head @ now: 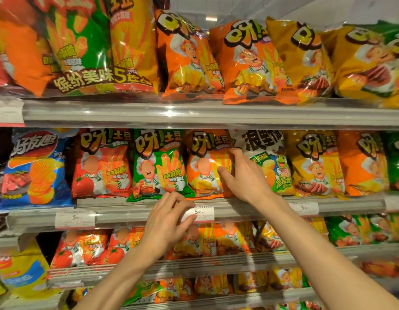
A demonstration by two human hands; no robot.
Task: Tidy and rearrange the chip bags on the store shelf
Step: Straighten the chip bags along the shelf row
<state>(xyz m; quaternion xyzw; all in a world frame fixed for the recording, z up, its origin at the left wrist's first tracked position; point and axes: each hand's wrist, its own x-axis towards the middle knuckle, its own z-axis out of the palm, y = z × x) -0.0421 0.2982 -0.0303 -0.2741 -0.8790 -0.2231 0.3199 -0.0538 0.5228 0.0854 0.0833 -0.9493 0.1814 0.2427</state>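
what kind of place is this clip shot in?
Most likely a shop's snack aisle: tiered shelves packed with chip bags, and price tags clipped to the shelf rail. The right hand grips one bag.
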